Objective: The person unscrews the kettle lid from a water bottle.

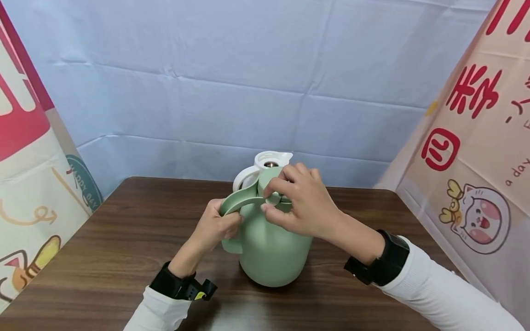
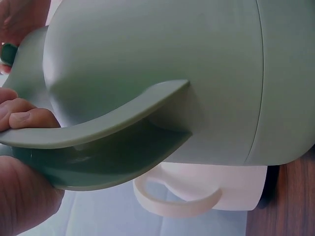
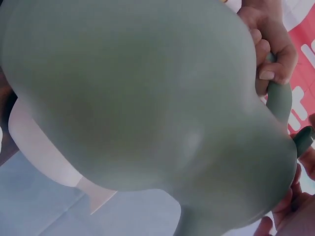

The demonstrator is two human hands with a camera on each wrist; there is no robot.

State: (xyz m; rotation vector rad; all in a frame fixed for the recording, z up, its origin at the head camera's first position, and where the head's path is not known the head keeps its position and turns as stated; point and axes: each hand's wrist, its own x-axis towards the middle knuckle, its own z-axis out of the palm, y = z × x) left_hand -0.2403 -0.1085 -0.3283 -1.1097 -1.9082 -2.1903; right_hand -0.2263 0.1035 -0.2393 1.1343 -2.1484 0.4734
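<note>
A light green thermos jug [image 1: 275, 248] stands on the wooden table, its spout side toward the back. My left hand [image 1: 213, 225] grips the upper part of its curved handle [image 2: 103, 123], thumb on one side and fingers on the other. At the jug's top, the thumb and fingers of my right hand [image 1: 304, 200] curl round a small rounded green lid piece [image 1: 273, 198]. A darker green edge of that lid piece [image 3: 304, 139] shows between the right fingers in the right wrist view. Much of the jug's top is hidden behind the right hand.
Directly behind the green jug is a white jug [image 1: 285, 158] with a loop handle [image 2: 179, 209] and an uncovered mouth. The brown table [image 1: 165, 257] runs back to a pale blue cloth [image 1: 198, 92]. Printed cloths hang at left [image 1: 37, 184] and right [image 1: 455, 151].
</note>
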